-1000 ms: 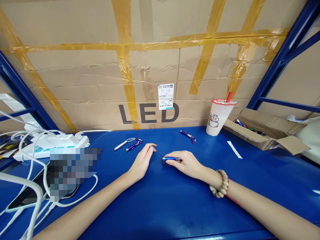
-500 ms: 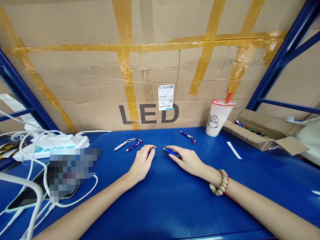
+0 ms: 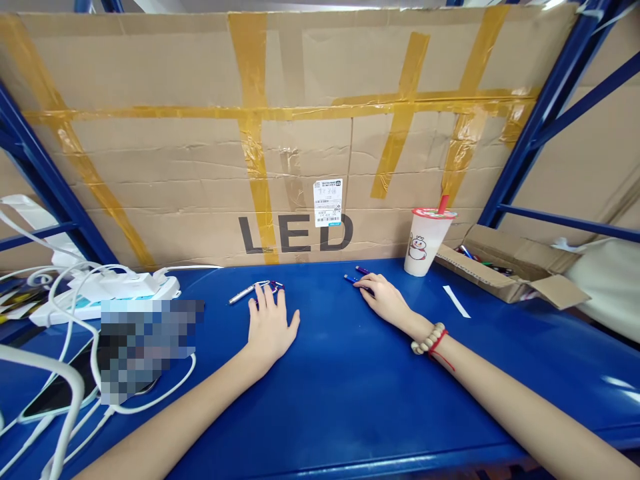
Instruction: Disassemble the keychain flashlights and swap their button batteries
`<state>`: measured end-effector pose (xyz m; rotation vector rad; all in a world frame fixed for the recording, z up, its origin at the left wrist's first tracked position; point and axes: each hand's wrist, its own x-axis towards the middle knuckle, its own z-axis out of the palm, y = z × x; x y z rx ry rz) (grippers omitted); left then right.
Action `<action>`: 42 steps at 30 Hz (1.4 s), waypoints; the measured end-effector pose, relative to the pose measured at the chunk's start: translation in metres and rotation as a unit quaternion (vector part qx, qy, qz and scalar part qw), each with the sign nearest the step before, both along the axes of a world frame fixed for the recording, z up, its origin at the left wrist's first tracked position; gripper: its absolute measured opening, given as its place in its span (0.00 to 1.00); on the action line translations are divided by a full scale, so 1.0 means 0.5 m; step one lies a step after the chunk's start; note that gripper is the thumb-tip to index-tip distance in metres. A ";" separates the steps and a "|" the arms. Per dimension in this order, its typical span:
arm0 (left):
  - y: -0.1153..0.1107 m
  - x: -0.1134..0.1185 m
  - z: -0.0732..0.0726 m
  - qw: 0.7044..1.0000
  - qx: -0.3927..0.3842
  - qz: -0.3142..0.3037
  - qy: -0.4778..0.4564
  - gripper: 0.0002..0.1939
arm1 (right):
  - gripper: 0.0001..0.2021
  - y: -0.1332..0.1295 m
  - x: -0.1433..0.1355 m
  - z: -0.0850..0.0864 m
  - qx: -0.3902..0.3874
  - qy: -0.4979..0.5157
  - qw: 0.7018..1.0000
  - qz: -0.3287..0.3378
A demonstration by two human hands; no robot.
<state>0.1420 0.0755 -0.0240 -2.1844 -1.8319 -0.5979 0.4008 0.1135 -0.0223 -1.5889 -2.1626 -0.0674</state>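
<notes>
My left hand [image 3: 271, 328] lies over the left part of the blue table with its fingers spread. Its fingertips cover much of a purple keychain flashlight [image 3: 279, 286], beside a silver keychain flashlight [image 3: 241, 295]. Farther right, my right hand [image 3: 384, 299] has its fingers closed around a slim blue flashlight [image 3: 351, 279], whose front end sticks out to the left. Just behind it lies another purple keychain flashlight [image 3: 362, 270], its rear hidden by the hand.
A lidded drink cup [image 3: 425, 243] with a red straw stands at the back right, beside an open cardboard box [image 3: 493, 283] of small items. A white strip [image 3: 457, 301] lies before them. At left are a power strip [image 3: 165, 288] and white cables. A large taped carton [image 3: 190, 193] backs the table.
My left hand has moved left and spread its fingers over the purple flashlight. My right hand has carried the blue flashlight right, alongside the other purple one. The view has tilted up slightly.
</notes>
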 end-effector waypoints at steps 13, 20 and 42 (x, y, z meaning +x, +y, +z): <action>0.004 -0.009 0.035 0.995 -0.033 -0.092 -0.003 0.14 | 0.15 0.008 0.009 -0.021 0.045 0.010 0.999 -0.025; -0.008 0.003 0.030 0.978 -0.054 -0.200 -0.037 0.13 | 0.16 -0.021 -0.038 -0.015 0.079 0.026 0.992 0.098; -0.004 0.012 0.028 0.949 -0.065 -0.288 -0.107 0.09 | 0.12 -0.070 -0.083 0.008 -0.001 0.054 0.965 0.255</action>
